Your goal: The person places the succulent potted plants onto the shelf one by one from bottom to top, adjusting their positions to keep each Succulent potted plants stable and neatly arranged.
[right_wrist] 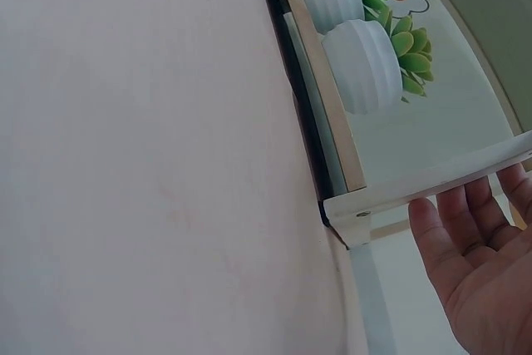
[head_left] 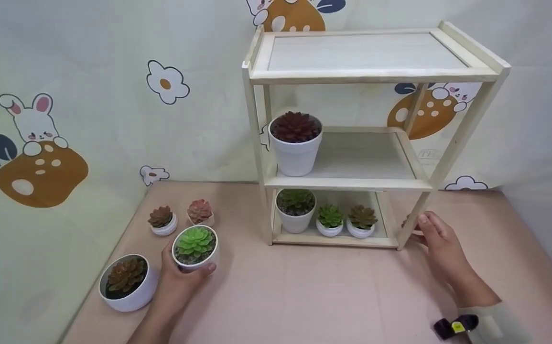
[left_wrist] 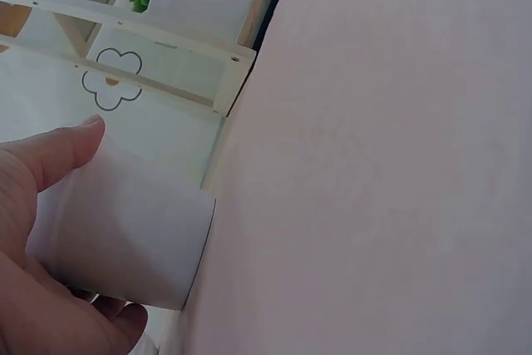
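Note:
My left hand (head_left: 182, 282) grips a white pot with a bright green succulent (head_left: 195, 242). Thumb and fingers lie on opposite sides of the plain white pot (left_wrist: 125, 230) in the left wrist view; its base is close to the tabletop, and I cannot tell whether it touches. At the right side of a pale wooden shelf rack (head_left: 347, 183), my right hand (head_left: 440, 246) touches the lower frame. The right wrist view shows its fingers (right_wrist: 453, 214) fairly straight against the bottom side rail (right_wrist: 440, 176).
Left stand a white bowl-like pot with a brown succulent (head_left: 127, 282), a small brown succulent (head_left: 161, 220) and a pink one (head_left: 200, 211). A dark red succulent (head_left: 296, 143) occupies the middle shelf. The bottom shelf bears a larger green succulent (head_left: 296, 210) and two small ones (head_left: 330, 220).

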`<action>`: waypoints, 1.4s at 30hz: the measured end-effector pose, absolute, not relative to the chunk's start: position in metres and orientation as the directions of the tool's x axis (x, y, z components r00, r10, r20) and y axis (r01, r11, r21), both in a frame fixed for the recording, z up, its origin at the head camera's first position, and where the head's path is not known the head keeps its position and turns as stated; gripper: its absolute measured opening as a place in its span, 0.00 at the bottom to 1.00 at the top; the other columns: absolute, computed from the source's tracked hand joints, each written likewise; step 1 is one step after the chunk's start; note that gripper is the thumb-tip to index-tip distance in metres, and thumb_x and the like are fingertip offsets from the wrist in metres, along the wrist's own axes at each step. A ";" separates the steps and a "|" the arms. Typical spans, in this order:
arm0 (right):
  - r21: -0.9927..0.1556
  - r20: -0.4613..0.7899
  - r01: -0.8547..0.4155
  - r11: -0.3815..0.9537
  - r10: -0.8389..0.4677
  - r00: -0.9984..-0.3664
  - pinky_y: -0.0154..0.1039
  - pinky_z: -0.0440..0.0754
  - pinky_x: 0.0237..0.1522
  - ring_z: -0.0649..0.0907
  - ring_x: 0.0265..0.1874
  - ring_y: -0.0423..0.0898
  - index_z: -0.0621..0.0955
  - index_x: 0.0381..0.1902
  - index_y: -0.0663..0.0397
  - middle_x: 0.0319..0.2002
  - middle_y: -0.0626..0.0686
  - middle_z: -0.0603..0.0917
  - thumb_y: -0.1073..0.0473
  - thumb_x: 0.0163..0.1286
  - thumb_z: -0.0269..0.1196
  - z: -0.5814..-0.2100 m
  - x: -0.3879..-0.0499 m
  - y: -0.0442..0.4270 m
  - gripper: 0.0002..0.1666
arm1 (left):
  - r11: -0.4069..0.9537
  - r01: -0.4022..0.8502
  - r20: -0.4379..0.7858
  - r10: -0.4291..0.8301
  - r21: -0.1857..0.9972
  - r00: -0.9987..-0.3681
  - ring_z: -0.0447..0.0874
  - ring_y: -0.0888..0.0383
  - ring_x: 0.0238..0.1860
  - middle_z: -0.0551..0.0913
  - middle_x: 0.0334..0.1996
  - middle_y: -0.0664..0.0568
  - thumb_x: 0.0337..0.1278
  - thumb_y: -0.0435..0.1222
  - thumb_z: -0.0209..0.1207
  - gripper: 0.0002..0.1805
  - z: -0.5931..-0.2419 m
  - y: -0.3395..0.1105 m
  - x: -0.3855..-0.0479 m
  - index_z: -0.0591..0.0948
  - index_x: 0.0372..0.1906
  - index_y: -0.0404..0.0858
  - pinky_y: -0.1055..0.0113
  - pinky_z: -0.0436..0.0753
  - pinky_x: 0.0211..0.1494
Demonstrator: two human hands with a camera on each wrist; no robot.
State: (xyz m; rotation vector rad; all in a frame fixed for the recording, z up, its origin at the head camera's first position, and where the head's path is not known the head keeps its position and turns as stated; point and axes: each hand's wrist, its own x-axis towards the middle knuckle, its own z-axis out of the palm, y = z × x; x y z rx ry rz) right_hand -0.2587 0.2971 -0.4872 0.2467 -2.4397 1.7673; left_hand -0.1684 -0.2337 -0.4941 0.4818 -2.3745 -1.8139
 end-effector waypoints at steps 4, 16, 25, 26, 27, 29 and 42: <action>-0.929 0.186 -0.193 0.316 -0.052 -0.981 0.28 0.85 0.54 0.83 0.52 0.32 0.75 0.61 0.66 0.50 0.44 0.83 0.44 0.87 0.42 -0.488 -0.257 0.297 0.30 | 0.209 -0.174 -0.102 -0.316 0.962 -0.943 0.57 0.38 0.79 0.59 0.77 0.31 0.48 0.31 0.77 0.64 -0.497 -0.233 -0.169 0.45 0.82 0.36 0.45 0.57 0.83; -0.943 0.182 -0.186 0.276 -0.042 -0.982 0.28 0.85 0.53 0.83 0.51 0.34 0.76 0.59 0.64 0.49 0.45 0.83 0.47 0.87 0.44 -0.488 -0.255 0.296 0.26 | 0.167 -0.244 -0.189 -0.287 0.955 -0.939 0.53 0.38 0.81 0.55 0.79 0.32 0.51 0.33 0.76 0.63 -0.501 -0.238 -0.173 0.43 0.82 0.34 0.45 0.56 0.84; -0.936 0.167 -0.170 0.307 -0.037 -0.985 0.29 0.85 0.54 0.83 0.51 0.32 0.74 0.62 0.69 0.49 0.44 0.83 0.44 0.87 0.43 -0.490 -0.255 0.297 0.32 | 0.152 -0.225 -0.170 -0.308 0.962 -0.936 0.61 0.41 0.77 0.61 0.77 0.35 0.48 0.33 0.78 0.61 -0.506 -0.237 -0.170 0.49 0.81 0.34 0.47 0.62 0.81; -0.938 0.168 -0.170 0.303 -0.033 -0.985 0.29 0.85 0.54 0.83 0.51 0.32 0.74 0.62 0.69 0.49 0.44 0.83 0.45 0.87 0.43 -0.490 -0.255 0.297 0.31 | 0.157 -0.221 -0.164 -0.311 0.963 -0.936 0.61 0.41 0.77 0.62 0.77 0.35 0.48 0.33 0.78 0.61 -0.507 -0.237 -0.170 0.50 0.81 0.33 0.47 0.63 0.81; -0.939 0.170 -0.171 0.299 -0.030 -0.985 0.29 0.85 0.54 0.83 0.51 0.33 0.74 0.62 0.69 0.49 0.45 0.84 0.45 0.87 0.43 -0.490 -0.256 0.296 0.31 | 0.157 -0.222 -0.166 -0.310 0.962 -0.936 0.62 0.41 0.77 0.62 0.77 0.35 0.48 0.33 0.78 0.60 -0.507 -0.237 -0.171 0.50 0.80 0.33 0.47 0.63 0.81; -0.939 0.170 -0.170 0.300 -0.026 -0.985 0.29 0.85 0.54 0.83 0.51 0.33 0.75 0.61 0.68 0.50 0.47 0.84 0.45 0.87 0.44 -0.490 -0.256 0.296 0.30 | 0.175 -0.233 -0.172 -0.307 0.957 -0.936 0.62 0.41 0.77 0.63 0.76 0.35 0.48 0.35 0.78 0.60 -0.507 -0.237 -0.171 0.50 0.80 0.33 0.47 0.64 0.81; -0.942 0.171 -0.171 0.290 -0.024 -0.985 0.31 0.86 0.54 0.84 0.50 0.35 0.75 0.61 0.69 0.48 0.48 0.84 0.46 0.87 0.45 -0.488 -0.259 0.294 0.30 | 0.227 -0.206 -0.135 -0.292 0.952 -0.947 0.62 0.42 0.77 0.65 0.76 0.35 0.50 0.40 0.78 0.59 -0.494 -0.229 -0.168 0.52 0.80 0.33 0.46 0.62 0.82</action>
